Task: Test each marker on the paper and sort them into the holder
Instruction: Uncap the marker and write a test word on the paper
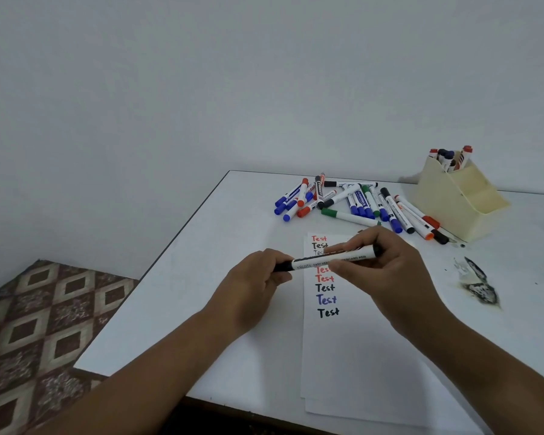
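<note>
I hold one black-capped whiteboard marker level above the paper. My left hand grips its black cap end, and my right hand pinches the white barrel near the other end. The paper carries a column of "Test" words in red, black and blue. A pile of several loose markers with blue, red, green and black caps lies behind the paper. The cream holder stands at the back right with several markers upright in its tall rear compartment.
The white table ends at a dark left edge and a near edge below the paper. A black smudged stain marks the table right of my right hand. A patterned brown surface lies lower left. A plain wall rises behind.
</note>
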Motion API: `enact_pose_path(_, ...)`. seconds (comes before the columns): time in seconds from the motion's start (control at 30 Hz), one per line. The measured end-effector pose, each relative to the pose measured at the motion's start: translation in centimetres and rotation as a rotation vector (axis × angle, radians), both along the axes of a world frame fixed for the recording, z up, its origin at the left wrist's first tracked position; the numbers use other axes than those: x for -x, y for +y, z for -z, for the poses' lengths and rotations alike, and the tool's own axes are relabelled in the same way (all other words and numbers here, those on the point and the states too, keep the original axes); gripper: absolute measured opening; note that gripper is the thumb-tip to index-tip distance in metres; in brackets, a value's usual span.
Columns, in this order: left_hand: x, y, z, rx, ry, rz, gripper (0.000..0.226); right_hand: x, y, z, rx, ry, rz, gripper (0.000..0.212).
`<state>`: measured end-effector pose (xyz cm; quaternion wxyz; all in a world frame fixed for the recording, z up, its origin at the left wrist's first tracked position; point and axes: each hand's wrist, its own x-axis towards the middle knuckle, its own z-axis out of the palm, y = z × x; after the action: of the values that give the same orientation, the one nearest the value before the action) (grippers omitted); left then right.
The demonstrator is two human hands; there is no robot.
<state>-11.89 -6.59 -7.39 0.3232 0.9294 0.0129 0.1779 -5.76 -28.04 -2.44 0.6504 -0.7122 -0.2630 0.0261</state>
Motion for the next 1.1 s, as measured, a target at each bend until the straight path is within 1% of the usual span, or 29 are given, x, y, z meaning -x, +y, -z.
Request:
enact_pose_path(0.1, 0.2, 0.0, 0.1, 0.005, 0.043, 0.011, 0.016, -0.3, 0.0, 0.2, 0.072, -0.011, 0.011, 0.021)
enact_pose_path(0.17, 0.2, -0.1, 0.1, -0.056, 0.088, 0.010, 0.016, -0.5, 0.0, 0.3, 0.124, -0.041, 0.014, 0.020)
enact_pose_path(0.27, 0.2, 0.0, 0.3, -0.105, 0.097, 0.005, 0.015, -0.5, 0.4, 1.1, 0.153, -0.045, 0.018, 0.019)
enact_pose_path(0.37, -0.1, -0.1, 0.1, -0.095, 0.112, 0.007, 0.011, -0.7, 0.7, 1.4, 0.170, -0.014, 0.024, 0.021)
enact_pose_path(0.43, -0.4, -0.4, -0.1, -0.117, 0.133, 0.019, 0.003, -1.2, 0.4, 0.9, 0.168, 0.042, 0.009, 0.027)
enact_pose_path(0.47, -0.6, -0.5, -0.1, -0.119, 0.150, 0.027, 0.011, -1.5, 0.2, 0.5, 0.142, 0.087, -0.007, 0.034)
enact_pose_path(0.53, -0.9, -0.4, -0.2, -0.096, 0.188, 0.053, 0.048, -2.7, -0.4, -0.6, 0.056, 0.159, -0.015, 0.045)
enact_pose_path(0.57, -1.2, -0.2, -0.3, -0.075, 0.201, 0.055, 0.066, -3.5, -0.7, -1.2, 0.018, 0.162, 0.005, 0.045)
enact_pose_path(0.6, -1.6, 0.0, -0.5, -0.068, 0.207, 0.045, 0.079, -4.6, -1.0, -1.8, -0.023, 0.151, 0.039, 0.043)
enact_pose_path(0.63, -2.1, 0.2, -0.7, -0.072, 0.214, 0.027, 0.086, -5.8, -1.4, -2.5, -0.064, 0.132, 0.077, 0.040)
enact_pose_path(0.7, -3.9, 0.3, -1.3, -0.140, 0.231, -0.010, 0.087, -8.5, -2.6, -4.2, -0.069, 0.051, 0.177, 0.036)
enact_pose_path(0.77, -5.8, 0.2, -1.6, -0.226, 0.209, -0.004, 0.084, -11.1, -4.0, -6.2, 0.002, -0.056, 0.270, 0.037)
enact_pose_path(0.83, -7.7, 0.0, -1.5, -0.270, 0.180, 0.029, 0.083, -13.4, -5.9, -8.4, 0.064, -0.150, 0.358, 0.038)
enact_pose_path(0.97, -11.1, -0.2, -0.3, -0.284, 0.188, 0.024, 0.078, -17.4, -9.2, -11.8, 0.183, -0.309, 0.540, 0.040)
enact_pose_path(1.1, -12.1, -0.2, 0.7, -0.302, 0.177, 0.026, 0.074, -20.5, -12.1, -12.7, 0.297, -0.417, 0.653, 0.042)
